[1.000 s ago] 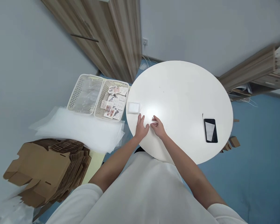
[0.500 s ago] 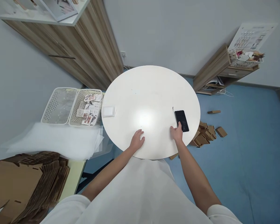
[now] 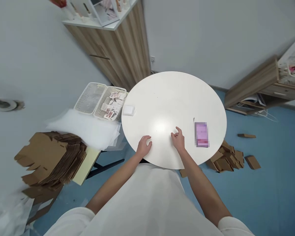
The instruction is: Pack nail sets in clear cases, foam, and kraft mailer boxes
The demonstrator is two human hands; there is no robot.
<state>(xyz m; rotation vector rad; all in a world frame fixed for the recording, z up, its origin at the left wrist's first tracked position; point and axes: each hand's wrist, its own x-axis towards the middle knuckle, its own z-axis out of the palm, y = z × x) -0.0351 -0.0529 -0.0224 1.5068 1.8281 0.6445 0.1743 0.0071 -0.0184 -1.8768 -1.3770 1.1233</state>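
Note:
My left hand (image 3: 144,146) rests at the near edge of the white oval table (image 3: 172,95), its fingers spread and curved with nothing in them. To its right, my right hand (image 3: 178,140) is over the tabletop, forefinger stretched out and the other fingers curled; I see nothing in it. A phone (image 3: 202,134) lies flat on the table, right of that hand and apart from it. Its screen is lit and blurred into pink and purple blocks. Near the left rim of the table sits a small stack of white cards or sheets (image 3: 128,110).
Left of the table are white plastic baskets, one holding printed cards (image 3: 112,104), then white sheets (image 3: 85,127) and a stack of flattened cardboard boxes (image 3: 54,157). Brown boxes (image 3: 227,157) lie on the blue floor at right. Wooden cabinets (image 3: 127,46) stand behind.
My right hand has moved left, off the phone. The phone's screen has gone from dark to lit. The view has turned left, and my left hand stays near the table's edge.

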